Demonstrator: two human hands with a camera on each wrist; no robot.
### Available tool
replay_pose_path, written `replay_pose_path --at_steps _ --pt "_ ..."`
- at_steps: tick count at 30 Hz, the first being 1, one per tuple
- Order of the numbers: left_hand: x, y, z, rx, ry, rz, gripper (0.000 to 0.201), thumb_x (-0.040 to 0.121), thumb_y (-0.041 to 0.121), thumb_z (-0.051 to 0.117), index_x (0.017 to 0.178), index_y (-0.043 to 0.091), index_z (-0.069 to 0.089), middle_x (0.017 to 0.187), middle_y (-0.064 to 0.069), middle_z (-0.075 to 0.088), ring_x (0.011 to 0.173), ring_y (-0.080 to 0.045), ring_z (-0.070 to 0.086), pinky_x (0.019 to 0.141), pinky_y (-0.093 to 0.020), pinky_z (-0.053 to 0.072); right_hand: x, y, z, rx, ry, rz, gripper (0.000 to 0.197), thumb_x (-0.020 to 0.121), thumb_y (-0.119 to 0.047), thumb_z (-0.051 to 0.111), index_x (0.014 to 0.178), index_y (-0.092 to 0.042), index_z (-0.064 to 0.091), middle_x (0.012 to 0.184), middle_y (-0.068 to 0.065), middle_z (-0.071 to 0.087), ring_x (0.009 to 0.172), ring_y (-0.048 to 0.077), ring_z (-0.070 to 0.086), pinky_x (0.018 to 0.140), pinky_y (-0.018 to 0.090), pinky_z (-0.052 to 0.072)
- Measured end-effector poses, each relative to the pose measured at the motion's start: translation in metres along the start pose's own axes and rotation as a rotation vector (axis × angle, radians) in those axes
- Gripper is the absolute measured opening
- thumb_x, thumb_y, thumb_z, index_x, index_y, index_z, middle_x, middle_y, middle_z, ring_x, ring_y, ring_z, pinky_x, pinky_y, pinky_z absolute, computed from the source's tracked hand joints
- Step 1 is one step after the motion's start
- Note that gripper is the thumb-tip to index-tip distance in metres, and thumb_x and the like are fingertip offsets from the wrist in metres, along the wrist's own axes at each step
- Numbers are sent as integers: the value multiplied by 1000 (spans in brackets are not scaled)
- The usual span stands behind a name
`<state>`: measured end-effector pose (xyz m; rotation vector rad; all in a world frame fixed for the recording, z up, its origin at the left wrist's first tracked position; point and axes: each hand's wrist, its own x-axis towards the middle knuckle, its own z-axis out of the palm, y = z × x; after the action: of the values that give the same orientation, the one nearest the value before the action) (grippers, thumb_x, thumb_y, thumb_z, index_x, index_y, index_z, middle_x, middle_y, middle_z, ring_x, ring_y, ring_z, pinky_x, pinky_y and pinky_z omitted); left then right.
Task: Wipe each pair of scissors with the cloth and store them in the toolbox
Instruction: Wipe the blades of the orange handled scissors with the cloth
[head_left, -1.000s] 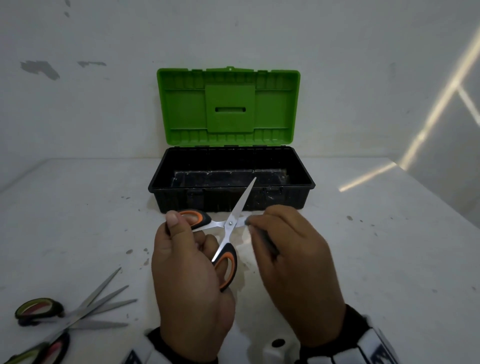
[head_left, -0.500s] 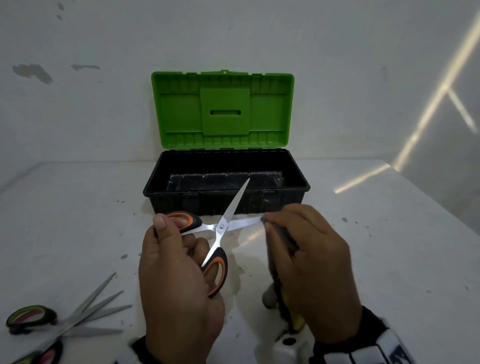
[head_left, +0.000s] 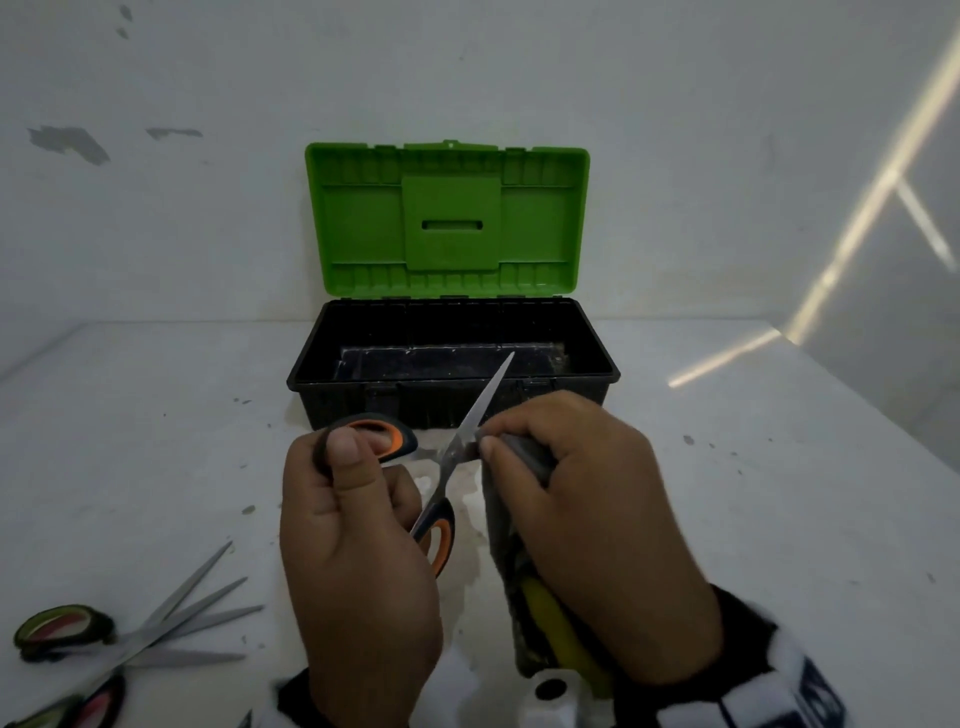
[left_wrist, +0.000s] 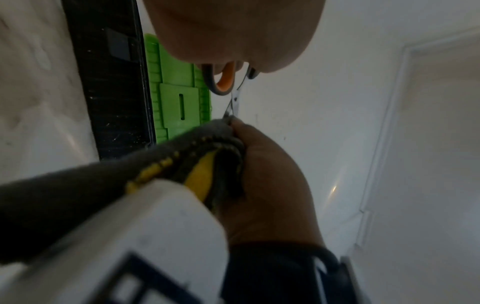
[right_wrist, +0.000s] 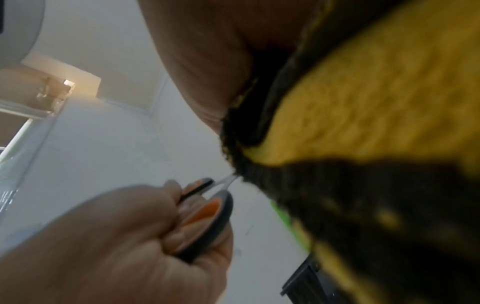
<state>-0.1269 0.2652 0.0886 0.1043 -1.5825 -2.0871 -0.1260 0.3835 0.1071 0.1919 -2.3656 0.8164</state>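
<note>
My left hand (head_left: 363, 462) grips the orange-and-black scissors (head_left: 450, 457) by the handles, its thumb over the upper loop. The blades are spread, and one points up toward the toolbox (head_left: 353, 405). My right hand (head_left: 491, 441) pinches a grey-and-yellow cloth (head_left: 522, 457) around the other blade, close to the pivot, so that blade is hidden. The left wrist view shows the scissors (left_wrist: 233, 100) meeting the cloth (left_wrist: 182, 148). In the right wrist view the cloth (right_wrist: 363, 123) fills the frame above the scissors (right_wrist: 215, 209). The black toolbox stands behind with its green lid (head_left: 447, 223) upright.
Two more pairs of scissors, one (head_left: 156, 629) lying over the other (head_left: 78, 696), rest with spread blades on the white table (head_left: 753, 493) at the lower left. A wall rises right behind the toolbox. The table's right edge runs diagonally at the far right.
My right hand with the cloth slid out along the blade and has come back toward the pivot. My left hand keeps its grip on the handles.
</note>
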Motion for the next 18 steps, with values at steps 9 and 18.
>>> replay_pose_path --at_steps 9,18 --pt "1 -7 -2 17 -25 64 34 92 59 38 81 33 57 49 4 35 44 -8 30 41 -24 26 -1 4 6 5 19 7 8 88 -18 67 87 -25 71 82 -17 59 75 -9 53 79 1 40" --pt "1 -3 -1 -24 -8 -2 34 90 59 39 77 35 58 49 7 35 44 -8 30 43 -25 25 -4 10 9 -14 91 -4 6 87 -15 69 85 -21 72 78 -12 64 67 -10 50 81 -2 38"
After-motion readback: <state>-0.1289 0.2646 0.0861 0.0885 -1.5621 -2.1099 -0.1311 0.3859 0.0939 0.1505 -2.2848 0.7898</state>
